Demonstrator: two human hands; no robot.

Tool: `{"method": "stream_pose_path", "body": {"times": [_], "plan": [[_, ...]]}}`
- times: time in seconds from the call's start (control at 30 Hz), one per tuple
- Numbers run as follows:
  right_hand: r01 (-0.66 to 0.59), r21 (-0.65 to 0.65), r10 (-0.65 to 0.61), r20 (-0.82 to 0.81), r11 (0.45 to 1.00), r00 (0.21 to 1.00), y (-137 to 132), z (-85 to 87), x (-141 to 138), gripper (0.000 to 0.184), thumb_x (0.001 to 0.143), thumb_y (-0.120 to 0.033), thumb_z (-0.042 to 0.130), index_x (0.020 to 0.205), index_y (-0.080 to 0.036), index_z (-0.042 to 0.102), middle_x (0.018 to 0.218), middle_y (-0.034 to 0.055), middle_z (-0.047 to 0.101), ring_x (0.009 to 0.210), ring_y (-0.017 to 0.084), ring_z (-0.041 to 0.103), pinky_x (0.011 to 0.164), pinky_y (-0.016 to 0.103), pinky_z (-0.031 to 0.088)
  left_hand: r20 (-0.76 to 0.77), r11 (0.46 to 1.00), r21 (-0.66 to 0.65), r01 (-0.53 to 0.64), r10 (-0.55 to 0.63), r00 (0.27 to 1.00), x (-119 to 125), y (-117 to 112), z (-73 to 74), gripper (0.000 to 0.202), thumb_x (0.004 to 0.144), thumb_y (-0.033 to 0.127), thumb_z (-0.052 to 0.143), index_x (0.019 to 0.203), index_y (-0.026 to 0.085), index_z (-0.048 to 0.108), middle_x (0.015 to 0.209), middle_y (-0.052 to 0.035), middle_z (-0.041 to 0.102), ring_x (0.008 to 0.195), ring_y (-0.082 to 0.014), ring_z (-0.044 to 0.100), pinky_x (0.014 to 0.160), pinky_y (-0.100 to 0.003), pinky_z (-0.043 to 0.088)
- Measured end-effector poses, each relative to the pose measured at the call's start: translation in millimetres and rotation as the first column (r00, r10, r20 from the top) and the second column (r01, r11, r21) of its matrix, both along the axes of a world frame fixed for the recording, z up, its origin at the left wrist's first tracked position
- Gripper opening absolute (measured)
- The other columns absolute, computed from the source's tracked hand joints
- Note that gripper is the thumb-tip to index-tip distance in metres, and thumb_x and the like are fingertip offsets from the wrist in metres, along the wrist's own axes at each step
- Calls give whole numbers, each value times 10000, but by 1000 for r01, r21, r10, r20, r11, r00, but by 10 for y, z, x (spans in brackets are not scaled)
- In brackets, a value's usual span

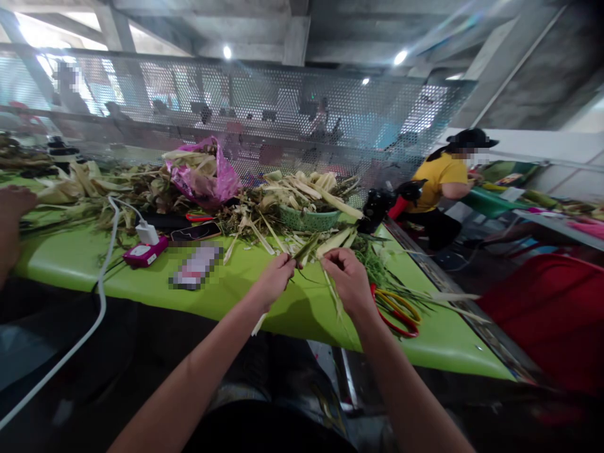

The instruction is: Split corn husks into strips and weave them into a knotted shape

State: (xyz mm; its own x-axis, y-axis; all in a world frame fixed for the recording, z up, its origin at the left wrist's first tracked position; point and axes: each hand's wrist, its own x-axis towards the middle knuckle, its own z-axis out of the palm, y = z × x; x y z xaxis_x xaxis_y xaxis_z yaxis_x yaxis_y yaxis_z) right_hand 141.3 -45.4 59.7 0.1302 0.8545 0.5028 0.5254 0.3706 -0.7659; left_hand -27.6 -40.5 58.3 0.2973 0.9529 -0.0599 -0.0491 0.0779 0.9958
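Observation:
My left hand (277, 277) is closed around a small bundle of green leafy stalks (307, 247), which points up and to the right. To the right of it, my right hand (348, 277) pinches a pale husk-like strip (333, 292) that hangs down over the table. The two hands are apart, a short gap between them. Scissors (399, 311) with red and yellow handles lie beside my right wrist, their blades hidden under greenery. Feathery green sprigs (372, 261) rest just behind that hand. Wide pale husks (337, 239) lie behind both hands.
On the green tabletop (155, 289) stand a green basket (309, 219) of dry husks and a pink plastic bag (205, 176). A phone (197, 265) and a purple power adapter (145, 251) with a white cable lie left. Another person's hand (16, 204) is at the far left.

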Motion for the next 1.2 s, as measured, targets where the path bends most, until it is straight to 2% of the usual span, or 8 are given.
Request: {"method": "stream_pose_path", "body": {"times": [0.2, 0.3, 0.4, 0.53, 0.67, 0.83, 1.03, 1.2], "plan": [[165, -82, -124, 362, 983, 924, 211, -158, 248, 124, 732, -261, 585, 820, -185, 626, 875, 56, 598, 677, 175, 516, 655, 314, 387, 118, 992, -87, 86, -75, 990, -66, 44, -44, 166, 877, 315, 417, 829, 166, 469, 604, 71, 284, 443, -43, 199, 438, -176, 149], [247, 91, -263, 298, 965, 918, 61, -132, 201, 217, 769, -228, 551, 972, -185, 615, 1000, 90, 595, 768, 194, 547, 700, 327, 407, 122, 992, -105, 74, -61, 991, -61, 65, -53, 159, 877, 304, 408, 833, 164, 469, 595, 74, 276, 438, -46, 185, 432, -176, 137], [54, 99, -74, 218, 994, 973, -133, -78, 48, 160, 831, -258, 516, 936, -199, 621, 938, 76, 632, 840, 204, 565, 759, 332, 425, 85, 992, -115, 52, -42, 996, -26, 52, -22, 151, 870, 296, 413, 810, 167, 463, 579, 75, 279, 439, -52, 195, 433, -179, 145], [-288, -187, 305, 70, 939, 950, -213, -111, -116, 210, 836, -303, 532, 1011, -205, 596, 873, 40, 659, 819, 194, 604, 772, 340, 453, 11, 997, -74, 8, -7, 1000, 20, 39, 15, 143, 859, 262, 418, 739, 184, 412, 569, 70, 310, 453, -64, 233, 452, -192, 175], [-335, -307, 353, 5, 891, 936, -194, -147, -128, 230, 863, -366, 503, 971, -198, 616, 746, 19, 650, 680, 176, 600, 656, 306, 457, -132, 993, 98, -70, 82, 988, 22, 110, -49, 127, 834, 199, 433, 712, 177, 459, 604, 41, 395, 534, -91, 330, 525, -210, 256], [-288, -146, 323, 385, 946, 865, -290, 33, -91, 220, 889, -349, 492, 930, -255, 687, 915, 42, 690, 843, 207, 613, 765, 318, 436, -345, 945, 322, -61, 177, 922, -23, 111, -133, 62, 796, 176, 510, 751, 199, 473, 673, 10, 491, 644, -143, 431, 645, -249, 312], [-299, -119, 318, 490, 947, 812, -216, 290, 59, 233, 880, -370, 512, 902, -253, 713, 817, 46, 654, 766, 188, 586, 704, 290, 418, -477, 873, 431, 227, 7, 879, -56, -86, 26, 86, 776, 170, 522, 702, 211, 507, 643, -8, 479, 609, -161, 408, 676, -274, 326], [-421, -279, 464, 112, 863, 879, -51, 298, 192, 295, 788, -466, 594, 813, -192, 699, 768, 43, 659, 744, 202, 595, 726, 325, 450, -331, 824, 373, 425, -310, 891, -119, -170, 220, 100, 808, 214, 484, 753, 200, 566, 800, -27, 568, 769, -167, 473, 745, -264, 367]]}}
